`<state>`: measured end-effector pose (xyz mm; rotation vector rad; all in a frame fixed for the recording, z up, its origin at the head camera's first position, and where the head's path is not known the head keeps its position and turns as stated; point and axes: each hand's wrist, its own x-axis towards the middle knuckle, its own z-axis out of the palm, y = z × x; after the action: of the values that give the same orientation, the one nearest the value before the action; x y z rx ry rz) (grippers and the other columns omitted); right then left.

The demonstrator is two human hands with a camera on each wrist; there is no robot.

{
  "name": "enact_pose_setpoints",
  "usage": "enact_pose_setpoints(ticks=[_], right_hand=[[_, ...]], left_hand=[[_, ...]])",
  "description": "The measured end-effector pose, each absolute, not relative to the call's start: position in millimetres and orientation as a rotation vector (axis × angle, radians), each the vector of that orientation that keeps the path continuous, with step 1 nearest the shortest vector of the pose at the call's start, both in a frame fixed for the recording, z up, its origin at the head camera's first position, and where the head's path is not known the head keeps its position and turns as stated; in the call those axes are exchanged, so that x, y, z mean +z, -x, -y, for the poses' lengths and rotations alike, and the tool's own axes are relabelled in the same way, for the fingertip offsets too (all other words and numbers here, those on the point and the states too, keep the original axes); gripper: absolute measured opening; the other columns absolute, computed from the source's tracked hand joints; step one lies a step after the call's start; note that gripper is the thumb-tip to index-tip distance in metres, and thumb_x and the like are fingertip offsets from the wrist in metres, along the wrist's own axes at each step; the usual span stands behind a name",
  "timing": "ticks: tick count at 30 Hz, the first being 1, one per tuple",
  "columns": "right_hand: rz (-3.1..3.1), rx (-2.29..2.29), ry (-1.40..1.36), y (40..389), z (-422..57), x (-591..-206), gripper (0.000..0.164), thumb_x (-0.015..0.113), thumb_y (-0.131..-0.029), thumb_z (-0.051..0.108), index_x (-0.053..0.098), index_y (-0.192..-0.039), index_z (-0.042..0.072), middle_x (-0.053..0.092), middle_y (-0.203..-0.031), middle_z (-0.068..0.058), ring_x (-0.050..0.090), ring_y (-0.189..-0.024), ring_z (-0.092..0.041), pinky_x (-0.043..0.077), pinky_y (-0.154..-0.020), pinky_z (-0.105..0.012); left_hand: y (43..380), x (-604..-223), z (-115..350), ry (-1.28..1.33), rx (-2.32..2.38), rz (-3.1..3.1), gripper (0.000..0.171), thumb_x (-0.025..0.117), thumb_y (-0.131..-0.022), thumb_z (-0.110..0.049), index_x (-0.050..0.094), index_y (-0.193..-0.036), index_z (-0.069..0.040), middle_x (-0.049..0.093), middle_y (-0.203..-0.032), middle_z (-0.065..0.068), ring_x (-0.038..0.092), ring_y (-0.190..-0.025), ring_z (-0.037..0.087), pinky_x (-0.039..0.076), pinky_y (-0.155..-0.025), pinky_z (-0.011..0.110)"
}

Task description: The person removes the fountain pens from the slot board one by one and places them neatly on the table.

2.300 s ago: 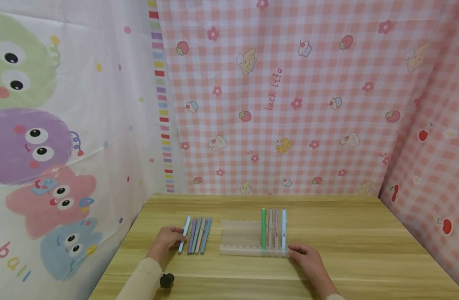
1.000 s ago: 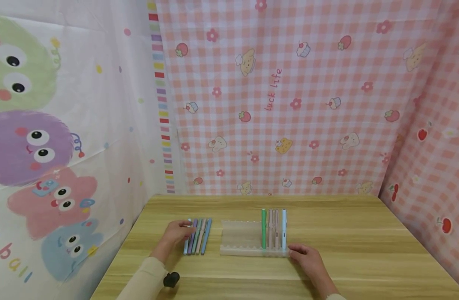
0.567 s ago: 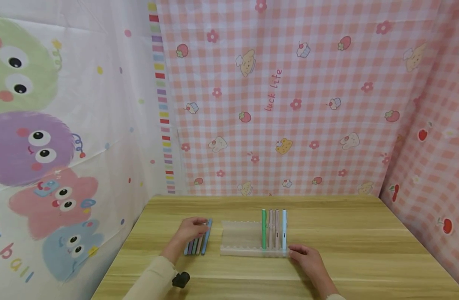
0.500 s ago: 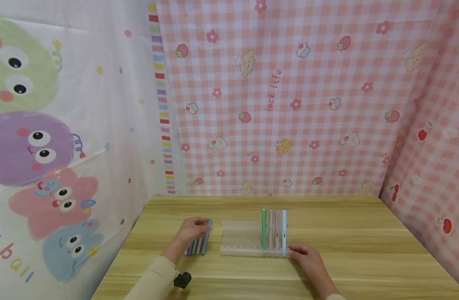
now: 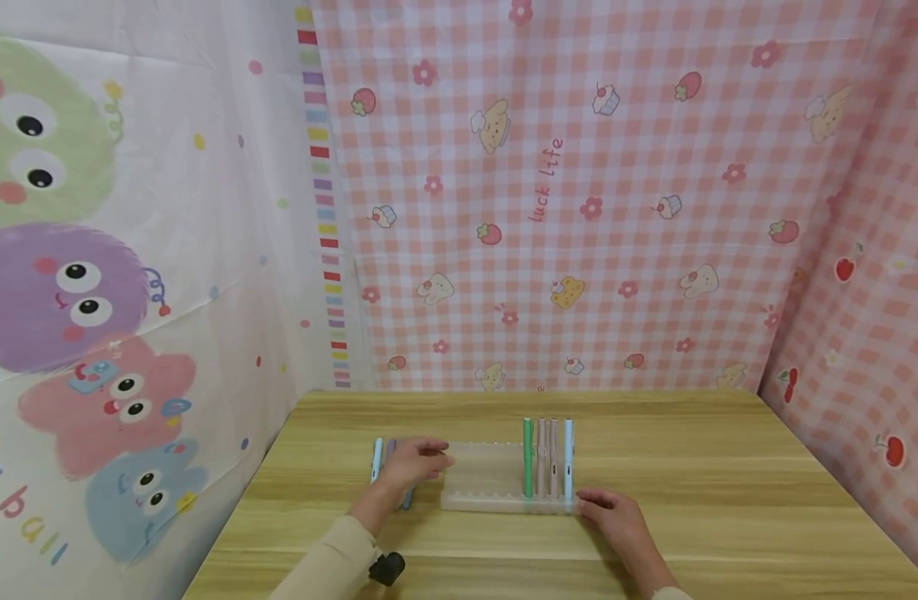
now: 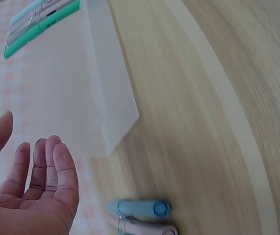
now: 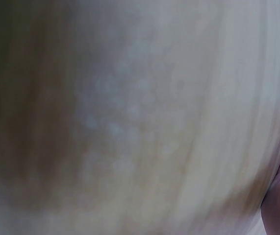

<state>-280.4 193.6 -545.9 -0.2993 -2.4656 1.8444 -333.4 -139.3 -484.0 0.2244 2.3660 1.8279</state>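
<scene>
My left hand hovers between the loose pens and a clear pen rack. Its thumb and fingers stand apart with nothing between them in the left wrist view. Beneath and beside it lie several capped pens: a light blue pen, a purple pen and a blue pen; the hand hides parts of the row. At the rack's right end, my right hand pinches the corner. Standing in the rack are a green pen, two pinkish-brown pens and a light blue one.
The wooden table runs back to a pink checked cloth. A white cloth with cartoon faces hangs at the left. A black wrist camera sits at my left sleeve. Blurred tabletop fills most of the right wrist view.
My left hand has let go of the light blue pen, now beside the other loose pens, and has passed rightward over the row to the rack's left edge. The right hand has stayed put.
</scene>
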Motion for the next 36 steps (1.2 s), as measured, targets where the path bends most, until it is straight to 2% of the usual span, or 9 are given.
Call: enact_pose_setpoints(ticks=[10,26,36], right_hand=[[2.476,1.827,0.302,280,-194,-547,0.022,0.069,-0.092,0.007,0.071,-0.109,-0.006,0.071,-0.103,-0.013,0.062,-0.088,-0.014,0.051,-0.075,-0.024],[2.49,1.821,0.306,281,-194,-546,0.023,0.07,-0.091,0.009,0.072,-0.11,-0.005,0.071,-0.106,-0.013,0.062,-0.09,-0.014,0.051,-0.076,-0.026],[2.453,1.87,0.306,282,-194,-548,0.023,0.069,-0.091,0.005,0.071,-0.11,-0.007,0.07,-0.106,-0.015,0.064,-0.09,-0.015,0.054,-0.076,-0.027]], left_hand=[[335,-494,113,-0.284,1.839,-2.324,0.037,0.069,-0.091,-0.007,0.06,-0.121,0.013,0.065,-0.102,0.011,0.062,-0.09,0.018,0.056,-0.081,0.038],[326,-504,70,-0.387,1.943,-2.31,0.027,0.068,-0.09,0.001,0.063,-0.113,0.014,0.067,-0.1,0.015,0.061,-0.087,0.016,0.057,-0.075,0.038],[321,-510,43,-0.296,2.019,-2.333,0.028,0.072,-0.086,0.003,0.064,-0.111,0.013,0.068,-0.098,0.015,0.061,-0.085,0.016,0.056,-0.07,0.029]])
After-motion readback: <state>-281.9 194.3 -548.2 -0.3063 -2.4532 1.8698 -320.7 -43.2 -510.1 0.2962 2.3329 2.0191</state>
